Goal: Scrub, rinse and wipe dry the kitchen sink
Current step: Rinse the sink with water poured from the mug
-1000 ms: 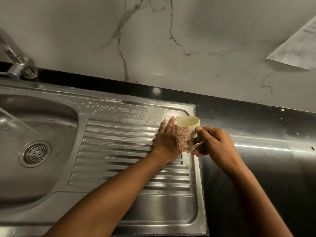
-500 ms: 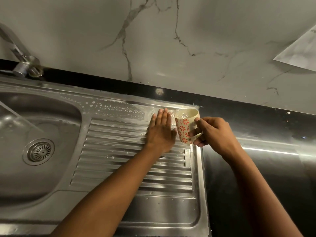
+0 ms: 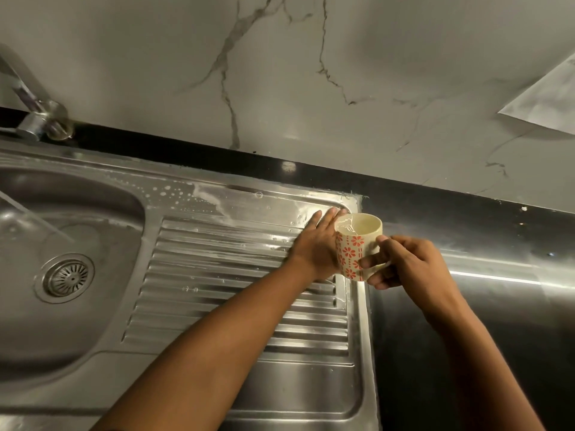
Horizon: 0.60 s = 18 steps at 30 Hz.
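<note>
Pressing flat, L hand [image 3: 314, 245] fingers straight on ribbed steel drainboard [image 3: 217, 275]; R hand [image 3: 410, 264] fingers curled round floral mug [image 3: 357, 233].

Observed: person's left hand [image 3: 314, 247] and right hand [image 3: 410, 262], both bare. The left forearm [image 3: 236, 337] is uncovered from wrist to the frame's lower edge; the right forearm [image 3: 469, 353] likewise. Skin surface on both looks smooth and even. Fingernails too small to assess at this resolution.

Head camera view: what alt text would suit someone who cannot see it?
A right hand holds a cream mug with red flowers over the ribbed drainboard of a steel sink while the flat left hand presses on the wet metal.
</note>
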{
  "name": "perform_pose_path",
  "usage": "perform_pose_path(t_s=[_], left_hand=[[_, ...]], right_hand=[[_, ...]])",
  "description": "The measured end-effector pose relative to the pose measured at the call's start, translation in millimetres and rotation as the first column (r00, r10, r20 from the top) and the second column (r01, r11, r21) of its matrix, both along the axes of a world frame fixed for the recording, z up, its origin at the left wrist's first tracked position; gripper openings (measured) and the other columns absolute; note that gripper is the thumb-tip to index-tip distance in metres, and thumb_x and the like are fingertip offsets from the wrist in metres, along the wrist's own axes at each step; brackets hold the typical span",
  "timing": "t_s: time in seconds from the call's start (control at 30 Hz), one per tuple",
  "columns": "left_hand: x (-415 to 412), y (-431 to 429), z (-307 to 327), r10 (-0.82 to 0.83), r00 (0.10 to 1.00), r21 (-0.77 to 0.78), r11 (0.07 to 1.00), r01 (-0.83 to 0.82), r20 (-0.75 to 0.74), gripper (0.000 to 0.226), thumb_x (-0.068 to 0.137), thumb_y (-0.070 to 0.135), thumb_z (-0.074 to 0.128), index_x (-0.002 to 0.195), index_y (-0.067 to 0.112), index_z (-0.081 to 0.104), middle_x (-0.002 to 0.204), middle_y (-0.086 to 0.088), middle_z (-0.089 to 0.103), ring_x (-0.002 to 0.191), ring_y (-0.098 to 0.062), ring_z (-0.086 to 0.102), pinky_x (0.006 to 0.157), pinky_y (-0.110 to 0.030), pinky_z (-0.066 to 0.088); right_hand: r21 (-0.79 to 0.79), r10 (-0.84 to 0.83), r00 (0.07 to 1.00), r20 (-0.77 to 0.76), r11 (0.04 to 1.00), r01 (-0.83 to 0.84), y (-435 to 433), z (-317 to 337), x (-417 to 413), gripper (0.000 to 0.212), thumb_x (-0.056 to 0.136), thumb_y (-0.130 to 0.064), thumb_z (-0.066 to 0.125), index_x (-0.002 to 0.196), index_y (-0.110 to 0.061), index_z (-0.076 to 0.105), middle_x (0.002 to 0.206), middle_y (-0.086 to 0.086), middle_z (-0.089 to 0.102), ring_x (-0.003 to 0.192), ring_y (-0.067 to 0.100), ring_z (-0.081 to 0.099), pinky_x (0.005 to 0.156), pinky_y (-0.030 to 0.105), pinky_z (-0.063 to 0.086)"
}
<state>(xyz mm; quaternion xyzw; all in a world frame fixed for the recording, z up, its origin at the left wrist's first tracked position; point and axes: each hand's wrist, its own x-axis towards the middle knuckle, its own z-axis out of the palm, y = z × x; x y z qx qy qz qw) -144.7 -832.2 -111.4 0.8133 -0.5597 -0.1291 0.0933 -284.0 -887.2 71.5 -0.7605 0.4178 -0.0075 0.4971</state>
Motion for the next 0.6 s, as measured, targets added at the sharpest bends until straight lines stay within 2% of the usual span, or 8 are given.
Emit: perform_pose_path(t_s=[0.07,0.2,0.27,0.37,0.47,0.6], left_hand=[[2,5,1,0.077,0.997,-0.016,0.997,-0.077,-0.016,0.086,0.102,0.057,0.047,0.167,0.016,0.008,0.176,-0.01,0.008,0.162,-0.03,-0.001,0.131,-0.051,0.007],[19,37,0,0.234,0.972,-0.004,0.972,-0.234,0.031,0.07,0.109,0.052,0.011,0.167,0.016,-0.003,0.175,-0.008,-0.006,0.162,-0.027,-0.009,0.131,-0.05,0.003],[31,64,-3,0.315,0.948,0.007,0.949,-0.316,0.033,0.071,0.108,0.055,0.003,0.166,0.016,-0.008,0.174,-0.007,-0.011,0.161,-0.027,-0.011,0.131,-0.049,0.001],[47,105,-6,0.427,0.903,0.009,0.904,-0.428,0.044,0.071,0.108,0.057,0.001,0.165,0.016,-0.01,0.173,-0.007,-0.015,0.161,-0.026,-0.013,0.131,-0.049,-0.002],[51,124,-1,0.467,0.883,0.056,0.882,-0.469,0.037,0.071,0.108,0.055,0.005,0.165,0.014,-0.01,0.173,-0.008,-0.015,0.16,-0.025,-0.015,0.131,-0.049,-0.006],[36,111,8,0.394,0.919,0.073,0.917,-0.393,-0.001,0.074,0.107,0.057,0.001,0.166,0.013,-0.008,0.174,-0.011,-0.012,0.161,-0.028,-0.013,0.13,-0.053,-0.003]], right_hand=[[-0.003,-0.004,1.0,0.002,1.0,0.004,0,-3,-2,0.028,0.109,-0.025,0.048,0.1,-0.014,0.071,0.084,0.01,0.079,0.073,0.038,0.074,0.071,0.043,0.063],[0.009,-0.004,1.0,0.007,1.0,0.004,4,-9,-2,0.027,0.109,-0.022,0.049,0.101,-0.011,0.072,0.084,0.011,0.079,0.075,0.043,0.073,0.072,0.048,0.062],[0.028,-0.001,1.0,0.014,1.0,0.001,8,-10,0,0.028,0.109,-0.022,0.048,0.102,-0.009,0.072,0.084,0.012,0.079,0.074,0.042,0.073,0.074,0.05,0.062],[-0.006,0.048,0.999,-0.008,0.999,-0.048,13,-10,6,0.029,0.109,-0.024,0.047,0.1,-0.012,0.072,0.083,0.006,0.079,0.071,0.035,0.074,0.072,0.047,0.063],[-0.066,0.131,0.991,-0.035,0.989,-0.133,18,-11,19,0.028,0.109,-0.031,0.049,0.097,-0.021,0.071,0.082,-0.001,0.08,0.066,0.023,0.076,0.069,0.041,0.065],[-0.064,0.166,0.986,-0.01,0.984,-0.166,25,-9,34,0.025,0.108,-0.032,0.05,0.095,-0.023,0.07,0.083,0.0,0.08,0.066,0.022,0.076,0.07,0.041,0.065]])
